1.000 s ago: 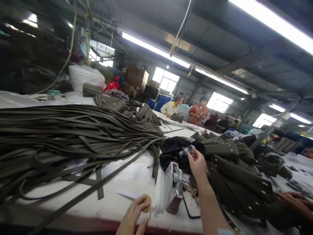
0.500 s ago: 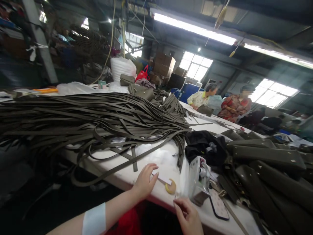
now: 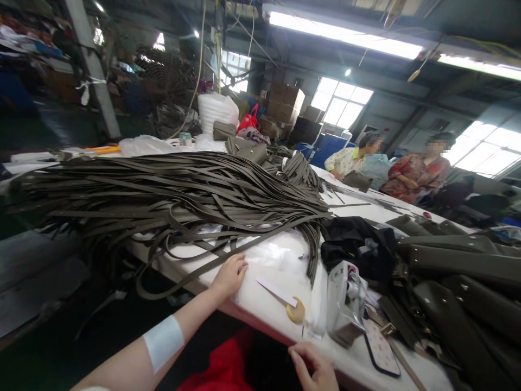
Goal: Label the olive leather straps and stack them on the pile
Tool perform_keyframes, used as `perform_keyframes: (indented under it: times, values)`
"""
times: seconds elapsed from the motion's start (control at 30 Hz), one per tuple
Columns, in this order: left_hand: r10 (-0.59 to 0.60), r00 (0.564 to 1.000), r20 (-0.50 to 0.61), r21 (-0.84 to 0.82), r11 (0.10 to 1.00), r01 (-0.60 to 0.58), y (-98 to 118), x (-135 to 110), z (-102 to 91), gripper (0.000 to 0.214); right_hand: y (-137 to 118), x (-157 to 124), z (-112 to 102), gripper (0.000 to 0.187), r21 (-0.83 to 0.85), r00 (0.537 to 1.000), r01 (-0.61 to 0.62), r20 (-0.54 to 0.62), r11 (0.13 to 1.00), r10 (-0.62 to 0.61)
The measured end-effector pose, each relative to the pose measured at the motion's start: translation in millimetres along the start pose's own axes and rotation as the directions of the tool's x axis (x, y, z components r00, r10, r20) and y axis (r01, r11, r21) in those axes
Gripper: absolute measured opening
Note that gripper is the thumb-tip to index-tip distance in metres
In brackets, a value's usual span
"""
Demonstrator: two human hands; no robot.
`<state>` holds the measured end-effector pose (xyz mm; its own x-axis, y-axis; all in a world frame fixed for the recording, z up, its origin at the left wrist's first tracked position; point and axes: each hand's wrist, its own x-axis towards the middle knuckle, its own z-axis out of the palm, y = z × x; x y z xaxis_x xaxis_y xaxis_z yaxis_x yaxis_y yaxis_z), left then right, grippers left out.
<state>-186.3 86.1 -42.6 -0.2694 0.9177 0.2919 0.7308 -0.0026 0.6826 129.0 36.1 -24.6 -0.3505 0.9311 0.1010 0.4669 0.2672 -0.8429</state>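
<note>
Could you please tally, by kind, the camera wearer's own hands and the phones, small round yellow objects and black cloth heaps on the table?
Bare left hand and bare right hand: 2
Flat, pale, dark-edged phone: 1
Small round yellow object: 1
Crumpled black cloth heap: 1
Total: 5

A person's left hand [image 3: 230,277] is at one of many long, dark olive straps [image 3: 195,190] heaped across a white table [image 3: 266,317]; its grip is unclear. The right hand [image 3: 312,366] curls near the edge. Olive bags [image 3: 451,263] lie piled at right.
</note>
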Motion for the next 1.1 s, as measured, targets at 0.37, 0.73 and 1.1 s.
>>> perform_keyframes:
  times: [0.37,0.73,1.1]
  values:
    - [0.027,0.999,0.037,0.198,0.980,-0.034,-43,27,-29.3,0.031,-9,44,3,0.046,-0.643,0.985,0.085,-0.058,0.761,-0.160]
    - [-0.004,1.000,0.007,0.313,0.950,0.002,-63,29,-41.0,0.039,-10,64,14,0.037,-0.856,0.986,0.136,0.068,0.499,-0.153]
    - [0.046,0.998,-0.038,0.344,0.938,-0.030,-65,24,-36.7,0.037,-15,78,2,0.030,-0.768,0.960,0.175,-0.005,0.616,-0.279]
